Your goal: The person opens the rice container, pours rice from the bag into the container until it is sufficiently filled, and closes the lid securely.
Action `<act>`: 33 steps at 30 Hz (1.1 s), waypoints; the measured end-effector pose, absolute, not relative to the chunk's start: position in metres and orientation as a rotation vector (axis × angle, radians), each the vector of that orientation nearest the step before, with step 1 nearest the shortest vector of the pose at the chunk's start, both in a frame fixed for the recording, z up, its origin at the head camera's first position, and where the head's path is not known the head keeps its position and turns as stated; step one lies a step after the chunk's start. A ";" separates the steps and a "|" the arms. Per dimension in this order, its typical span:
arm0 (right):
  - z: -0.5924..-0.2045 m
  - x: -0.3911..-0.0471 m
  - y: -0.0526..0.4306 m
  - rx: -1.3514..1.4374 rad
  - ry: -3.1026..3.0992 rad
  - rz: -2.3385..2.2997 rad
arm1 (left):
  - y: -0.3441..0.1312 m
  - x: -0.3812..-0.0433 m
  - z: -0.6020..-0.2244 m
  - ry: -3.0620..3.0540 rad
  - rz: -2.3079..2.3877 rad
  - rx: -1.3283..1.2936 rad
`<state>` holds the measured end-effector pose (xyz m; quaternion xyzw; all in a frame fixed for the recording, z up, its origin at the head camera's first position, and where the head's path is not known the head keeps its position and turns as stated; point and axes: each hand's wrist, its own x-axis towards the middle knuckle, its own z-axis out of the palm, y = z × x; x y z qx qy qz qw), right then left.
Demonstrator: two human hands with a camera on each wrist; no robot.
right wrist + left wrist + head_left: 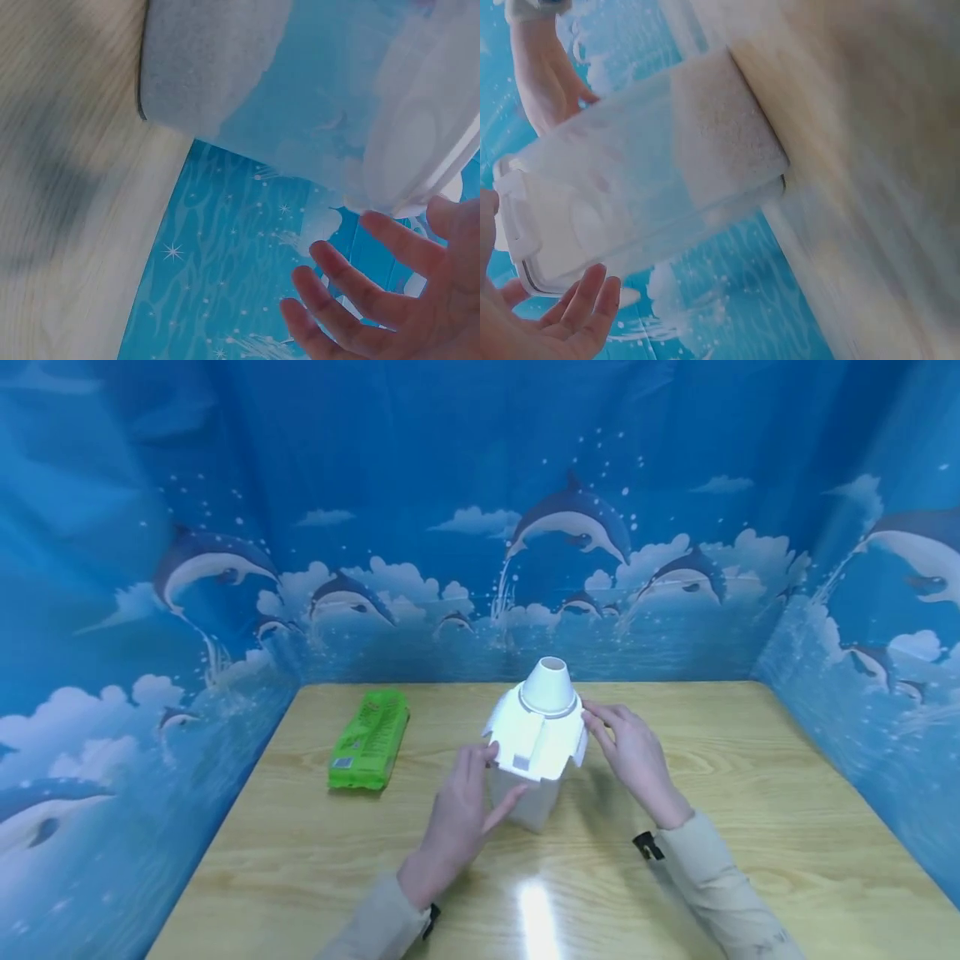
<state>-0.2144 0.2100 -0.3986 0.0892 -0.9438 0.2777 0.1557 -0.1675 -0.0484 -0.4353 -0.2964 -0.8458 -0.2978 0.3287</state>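
A tall clear plastic storage container [622, 165] stands upright on the table, with pale grainy contents [727, 127] in its lower part. Its white lid [525, 735] has side flaps sticking outward, and a white cone-shaped cup [549, 687] sits on top, narrow end up. My left hand [455, 814] is at the lid's near left corner, fingertips at the edge and thumb across the container's front. On the other side, my right hand [628, 752] touches the lid's right edge with thumb and index finger; its other fingers spread loosely in the right wrist view.
A green packet [371, 739] lies on the wooden table [750, 793] to the left of the container. A blue dolphin-print curtain [420, 460] encloses the back and both sides. Each wrist has a black strap [648, 846] by the sleeve.
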 end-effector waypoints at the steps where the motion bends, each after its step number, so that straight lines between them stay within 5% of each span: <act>1: -0.398 -0.214 0.210 0.257 -2.700 0.792 | -0.048 -0.164 -0.436 -2.224 -0.780 -0.776; 18: -0.392 -0.178 0.194 0.380 -2.612 0.683 | -0.053 -0.189 -0.420 -2.631 -0.810 -0.780; 33: -0.397 -0.187 0.198 0.512 -2.580 0.710 | -0.033 -0.163 -0.425 -2.619 -0.944 -0.539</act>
